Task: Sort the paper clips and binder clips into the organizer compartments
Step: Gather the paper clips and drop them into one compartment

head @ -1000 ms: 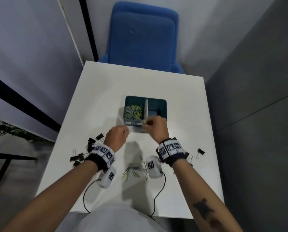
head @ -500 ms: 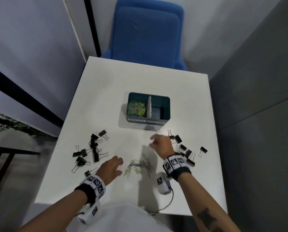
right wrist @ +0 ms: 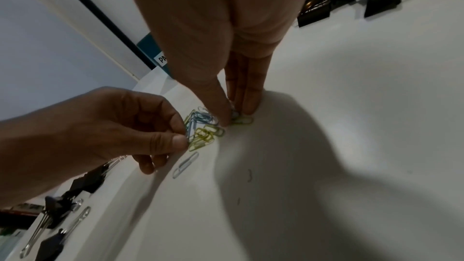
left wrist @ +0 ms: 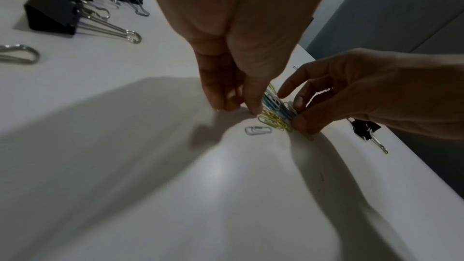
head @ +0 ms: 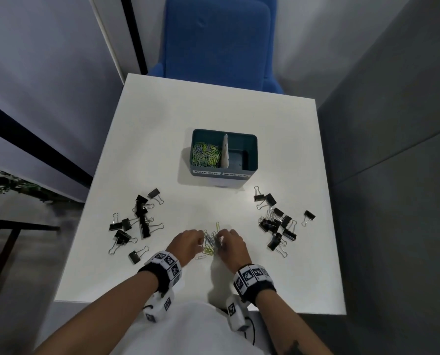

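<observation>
White table (head: 142, 139), near edge: left hand (head: 188, 242) and right hand (head: 233, 245) pinch a paper clip pile (head: 211, 243) between curled fingertips; organizer (head: 249, 149) mid-table.

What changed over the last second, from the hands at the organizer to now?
Both hands came back from the organizer toward the body. The left hand and right hand now close in from either side on the loose paper clips, bunching them together. The organizer and both binder clip piles stayed put.
</observation>
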Demonstrator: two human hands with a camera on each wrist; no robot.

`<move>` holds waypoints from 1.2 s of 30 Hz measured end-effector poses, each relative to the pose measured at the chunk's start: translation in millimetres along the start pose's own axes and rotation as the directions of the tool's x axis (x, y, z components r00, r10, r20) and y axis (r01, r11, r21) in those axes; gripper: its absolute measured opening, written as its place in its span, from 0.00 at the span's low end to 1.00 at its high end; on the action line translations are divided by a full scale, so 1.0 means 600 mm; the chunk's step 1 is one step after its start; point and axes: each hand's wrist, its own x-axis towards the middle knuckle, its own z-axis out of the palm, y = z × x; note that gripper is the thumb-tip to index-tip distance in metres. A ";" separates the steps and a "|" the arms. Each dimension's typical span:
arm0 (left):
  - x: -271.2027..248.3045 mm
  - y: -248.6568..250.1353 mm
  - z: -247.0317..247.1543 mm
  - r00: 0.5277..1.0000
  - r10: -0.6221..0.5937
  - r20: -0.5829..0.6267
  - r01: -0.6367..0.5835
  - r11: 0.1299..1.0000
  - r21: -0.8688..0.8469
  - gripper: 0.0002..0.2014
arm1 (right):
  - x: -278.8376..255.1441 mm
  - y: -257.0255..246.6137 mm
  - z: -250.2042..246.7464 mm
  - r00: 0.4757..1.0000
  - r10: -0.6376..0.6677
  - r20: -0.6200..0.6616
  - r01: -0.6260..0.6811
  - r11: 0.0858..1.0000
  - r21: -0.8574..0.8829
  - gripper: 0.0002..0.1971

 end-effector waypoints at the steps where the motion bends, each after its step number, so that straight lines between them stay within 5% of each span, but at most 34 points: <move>1: -0.003 0.000 -0.002 1.000 -0.004 -0.027 0.003 1.000 -0.020 0.08 | -0.001 0.002 0.000 1.000 -0.005 -0.023 0.005 1.000 0.006 0.10; 4: -0.018 -0.015 0.003 0.993 0.022 -0.120 -0.022 1.000 -0.003 0.17 | -0.009 0.019 -0.008 1.000 -0.007 -0.023 0.006 0.999 -0.040 0.21; 7: -0.026 -0.027 0.015 0.999 0.024 -0.028 -0.020 0.991 0.129 0.44 | -0.007 0.034 -0.026 0.994 -0.004 0.105 0.023 0.984 -0.175 0.44; 9: -0.024 -0.024 0.023 0.999 0.053 0.003 -0.052 0.976 0.210 0.49 | 0.001 0.029 -0.032 0.991 -0.024 0.130 0.052 0.975 -0.216 0.48; 21: -0.005 0.003 0.044 0.968 0.248 -0.048 -0.219 0.917 0.333 0.18 | 0.006 0.021 0.024 0.981 -0.180 -0.078 0.163 0.969 -0.184 0.07; 25: -0.003 0.000 0.040 0.972 0.212 -0.098 -0.171 0.933 0.316 0.15 | 0.007 0.027 0.012 0.986 -0.129 -0.108 0.107 0.977 -0.183 0.05; 30: 0.005 0.003 0.020 0.993 0.053 -0.108 -0.043 0.995 0.092 0.03 | 0.015 0.030 -0.015 0.996 -0.053 -0.064 0.046 0.993 -0.112 0.08; 36: 0.004 -0.003 -0.017 0.984 -0.010 -0.178 -0.009 0.994 -0.109 0.02 | 0.017 0.046 -0.036 0.980 0.162 -0.117 -0.138 0.973 0.187 0.06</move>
